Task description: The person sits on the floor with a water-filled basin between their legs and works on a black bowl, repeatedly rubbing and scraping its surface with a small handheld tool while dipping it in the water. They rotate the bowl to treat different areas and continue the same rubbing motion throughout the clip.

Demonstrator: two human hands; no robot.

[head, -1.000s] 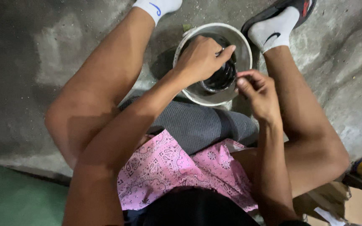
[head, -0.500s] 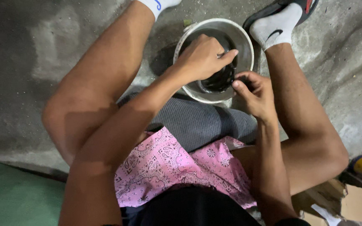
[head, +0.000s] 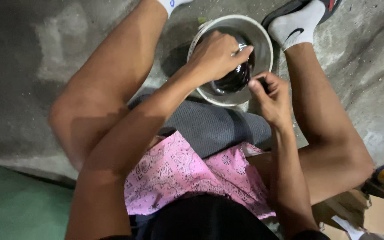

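Down on the floor, both hands work at a bowl.
Left hand [head: 216, 55] grips a dark glossy object [head: 234, 78] inside the metal bowl [head: 263, 40]; right hand [head: 270, 95], fingers curled, pinches something small and dark at its rim.

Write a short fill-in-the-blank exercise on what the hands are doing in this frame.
1. The left hand holds a dark, shiny object inside a round metal ____.
2. The bowl stands on a bare ____ floor.
3. The right hand is at the bowl's near ____.
4. The shorts are ____ with a paisley pattern.

Missing words: bowl; concrete; rim; pink
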